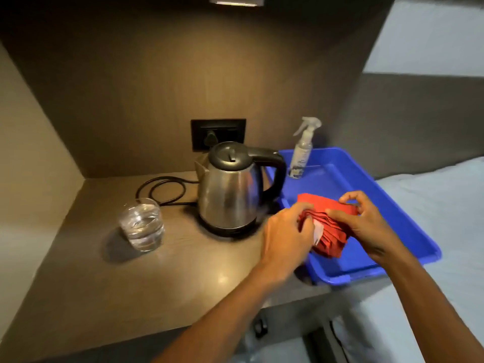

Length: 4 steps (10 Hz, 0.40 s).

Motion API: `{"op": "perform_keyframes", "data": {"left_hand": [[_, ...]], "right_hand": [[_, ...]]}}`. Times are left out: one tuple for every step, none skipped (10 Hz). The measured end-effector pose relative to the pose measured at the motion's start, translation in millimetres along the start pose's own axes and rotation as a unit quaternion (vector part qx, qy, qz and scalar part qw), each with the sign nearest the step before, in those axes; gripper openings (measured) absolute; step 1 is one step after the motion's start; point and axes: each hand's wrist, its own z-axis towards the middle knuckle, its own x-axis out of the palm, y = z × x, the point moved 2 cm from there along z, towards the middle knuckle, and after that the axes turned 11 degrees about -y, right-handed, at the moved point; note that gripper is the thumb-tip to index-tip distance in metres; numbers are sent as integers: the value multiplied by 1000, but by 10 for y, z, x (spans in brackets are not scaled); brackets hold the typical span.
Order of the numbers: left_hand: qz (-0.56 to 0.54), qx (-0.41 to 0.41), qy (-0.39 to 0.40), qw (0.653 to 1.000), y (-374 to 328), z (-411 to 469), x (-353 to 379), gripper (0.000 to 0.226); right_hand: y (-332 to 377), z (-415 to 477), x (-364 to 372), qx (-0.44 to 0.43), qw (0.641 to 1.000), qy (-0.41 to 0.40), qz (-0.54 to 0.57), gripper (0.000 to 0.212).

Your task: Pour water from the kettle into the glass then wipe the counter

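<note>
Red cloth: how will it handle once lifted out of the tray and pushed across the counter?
The red cloth is folded in layers and sags between the left hand and right hand, so it is probably floppy and light. Lifted by one edge it would likely unfold. Pushed flat, it should conform to the counter rather than slide stiffly.

a: where are your hands?
b: both on the red cloth (331,226). your left hand (285,238) grips its near-left edge, your right hand (366,221) pinches the folded top, over the blue tray (408,226).
a: and the kettle?
b: your steel kettle (230,189) stands upright on its base on the counter (131,284), lid closed, just left of the tray, cord looping behind it to the wall socket (218,133).
a: the glass?
b: the glass (142,224) stands left of the kettle, apart from it, holding water.
a: anything else?
b: a spray bottle (303,150) stands upright in the tray's far corner.
</note>
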Motion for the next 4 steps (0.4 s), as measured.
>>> {"op": "perform_keyframes", "data": {"left_hand": [[59, 24, 92, 994, -172, 35, 478, 30], [169, 47, 183, 967, -212, -27, 802, 45], [298, 80, 243, 920, -129, -198, 944, 63], [315, 101, 175, 927, -120, -336, 898, 63]], "right_hand": [[-119, 145, -371, -43, 987, -75, -136, 15], [-270, 257, -602, -22, 955, -55, -291, 27], [-531, 221, -767, 24, 888, -21, -459, 39], [-587, 132, -881, -16, 863, 1, -505, 47]]}}
